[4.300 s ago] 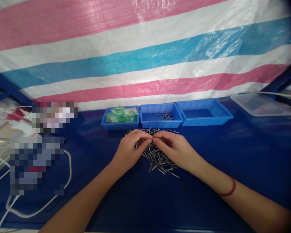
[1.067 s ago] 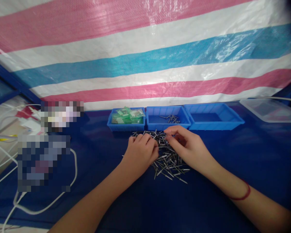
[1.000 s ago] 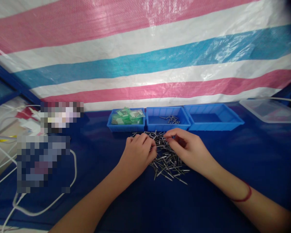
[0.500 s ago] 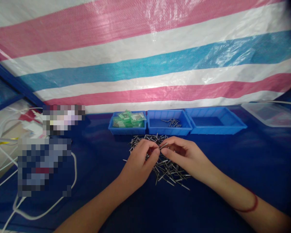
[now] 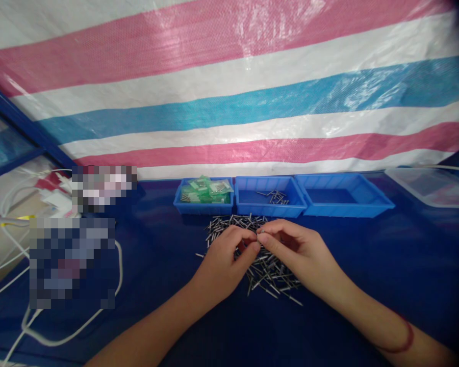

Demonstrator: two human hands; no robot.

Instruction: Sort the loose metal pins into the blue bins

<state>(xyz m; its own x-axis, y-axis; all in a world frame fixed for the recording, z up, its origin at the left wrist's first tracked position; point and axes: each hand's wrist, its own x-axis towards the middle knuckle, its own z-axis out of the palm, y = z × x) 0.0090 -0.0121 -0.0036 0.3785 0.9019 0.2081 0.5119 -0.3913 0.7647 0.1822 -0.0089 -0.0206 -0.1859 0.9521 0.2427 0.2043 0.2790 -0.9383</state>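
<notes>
Over a loose pile of thin metal blind rivets (image 5: 271, 278), my two hands meet fingertip to fingertip. My left hand (image 5: 225, 262) is closed in a pinch of thumb and forefinger. From the right, my right hand (image 5: 304, 250) pinches too, its fingertips touching the left ones. A small piece of a rivet (image 5: 262, 232) shows between the fingertips; the fingers cover the rest of it. The pile spreads on the blue tabletop under and behind both hands, partly hidden by them.
Behind the pile stand a blue bin (image 5: 204, 208) of green-and-clear packets, a middle blue bin (image 5: 270, 208) with several rivets, and a right blue bin (image 5: 348, 209). A clear plastic lid or tray (image 5: 432, 188) lies far right. White cables (image 5: 119, 270) run along the left.
The rivet, which stuck out more between the fingertips before, is now mostly covered by them. Both hands stay together over the pile; the whole view has shifted slightly.
</notes>
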